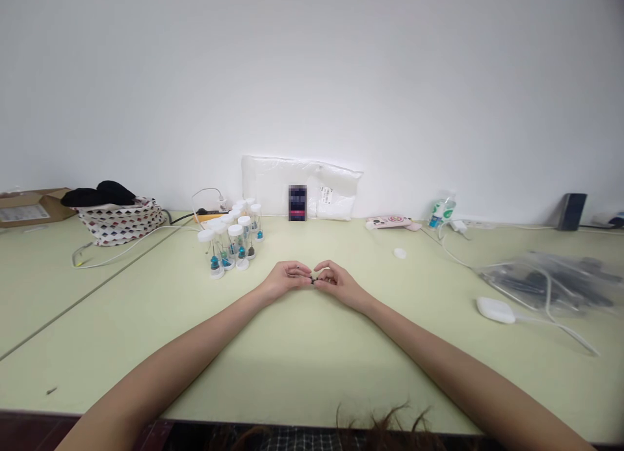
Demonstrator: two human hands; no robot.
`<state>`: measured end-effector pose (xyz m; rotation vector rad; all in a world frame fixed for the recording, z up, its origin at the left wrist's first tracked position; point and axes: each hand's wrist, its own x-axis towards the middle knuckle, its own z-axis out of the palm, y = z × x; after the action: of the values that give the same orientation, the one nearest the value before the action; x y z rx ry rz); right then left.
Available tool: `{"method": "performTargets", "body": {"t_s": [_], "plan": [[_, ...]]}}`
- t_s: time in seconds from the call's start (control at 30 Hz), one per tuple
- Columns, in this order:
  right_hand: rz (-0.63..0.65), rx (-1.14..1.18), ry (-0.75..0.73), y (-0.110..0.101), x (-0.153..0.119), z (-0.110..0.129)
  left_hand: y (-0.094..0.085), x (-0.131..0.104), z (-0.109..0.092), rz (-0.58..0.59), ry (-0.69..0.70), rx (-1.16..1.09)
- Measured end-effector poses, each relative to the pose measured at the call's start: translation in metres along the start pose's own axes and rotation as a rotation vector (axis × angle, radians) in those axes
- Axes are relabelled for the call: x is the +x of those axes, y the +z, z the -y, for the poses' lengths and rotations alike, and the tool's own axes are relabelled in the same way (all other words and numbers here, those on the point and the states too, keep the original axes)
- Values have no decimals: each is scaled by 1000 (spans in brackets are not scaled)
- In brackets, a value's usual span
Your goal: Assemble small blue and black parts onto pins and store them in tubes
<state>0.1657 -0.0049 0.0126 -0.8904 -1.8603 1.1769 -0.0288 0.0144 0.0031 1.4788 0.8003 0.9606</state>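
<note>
At the middle of the pale green table [316,347], my left hand [286,279] and my right hand [340,284] meet fingertip to fingertip. Between them is a small dark piece [313,280], too tiny to name, and both hands pinch it between thumb and fingers. To the left of my left hand stands a cluster of clear tubes with white caps [234,231], upright and close together. Inside the tubes are small blue, green and dark pieces on thin stems. A loose white round cap [400,253] lies beyond my right hand.
Against the wall lean a phone [297,203] and a white plastic-wrapped package [336,191]. At left sit a checkered basket [117,222] and a cardboard box [34,207]. A bottle [442,212], a white charger [495,310], cables and clear bags [550,282] lie at right.
</note>
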Motion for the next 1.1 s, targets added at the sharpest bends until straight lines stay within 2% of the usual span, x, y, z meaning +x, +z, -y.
{"method": "performTargets", "body": {"t_s": [0.1, 0.23, 0.37, 0.5, 0.63, 0.8, 0.97, 1.1], "plan": [[36, 50, 33, 0, 0, 0, 0, 0, 0, 17, 2, 2], [-8, 7, 16, 1, 0, 1, 0, 0, 0, 3, -1, 6], [35, 36, 40, 1, 0, 1, 0, 0, -1, 19, 5, 11], [-14, -6, 18, 1, 0, 1, 0, 0, 0, 3, -1, 17], [31, 33, 49, 0, 0, 1, -1, 0, 1, 19, 10, 23], [-20, -7, 4, 0, 0, 0, -1, 0, 1, -5, 7, 33], [31, 48, 45, 1, 0, 1, 0, 0, 0, 29, 13, 15], [-7, -19, 20, 1, -1, 2, 0, 0, 0, -5, 7, 22]]}}
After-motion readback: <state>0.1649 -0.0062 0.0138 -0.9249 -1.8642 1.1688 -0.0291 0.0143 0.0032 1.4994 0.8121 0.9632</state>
